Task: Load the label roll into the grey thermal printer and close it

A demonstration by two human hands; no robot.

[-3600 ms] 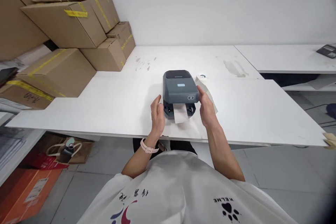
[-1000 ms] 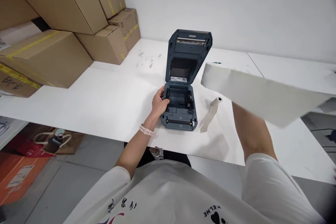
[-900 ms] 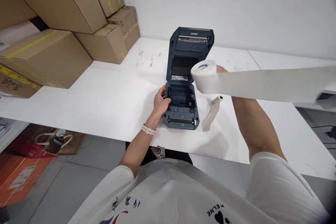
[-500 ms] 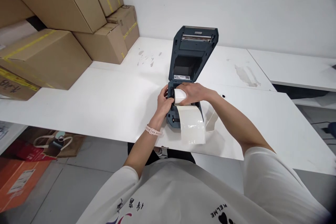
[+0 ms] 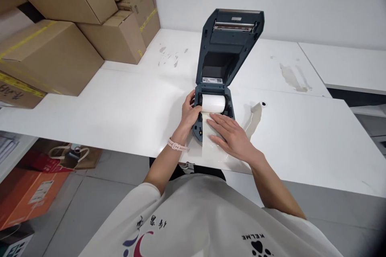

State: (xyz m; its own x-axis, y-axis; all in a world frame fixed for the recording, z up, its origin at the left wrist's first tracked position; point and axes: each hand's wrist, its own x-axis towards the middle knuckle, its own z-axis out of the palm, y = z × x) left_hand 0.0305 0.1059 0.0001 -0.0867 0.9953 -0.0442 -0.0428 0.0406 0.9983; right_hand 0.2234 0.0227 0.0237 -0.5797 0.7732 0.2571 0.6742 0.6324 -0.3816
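A dark blue-grey label printer (image 5: 230, 48) stands on the white table with its lid raised. Inside lies a roll of white labels (image 5: 213, 103), seated between dark holders, its loose label strip (image 5: 208, 140) running out over the front toward me. My left hand (image 5: 189, 111) grips the printer's left side wall, thumb on the inner edge by the roll and fingers outside. Laid flat on the strip is my right hand (image 5: 230, 134), its fingers spread and pointing left. Part of the strip and the printer's front right are hidden under that hand.
Right of the printer a curled piece of paper strip (image 5: 255, 118) lies on the white table (image 5: 144, 104). Cardboard boxes (image 5: 57, 56) are stacked at the left against the wall. Below the table's left side are a paper bag (image 5: 87, 156) and an orange box (image 5: 33, 192).
My right hand has left the label roll and moved down onto the strip, flattening out. The roll now shows whole. My left hand stays at the printer's side. The view has shifted slightly.
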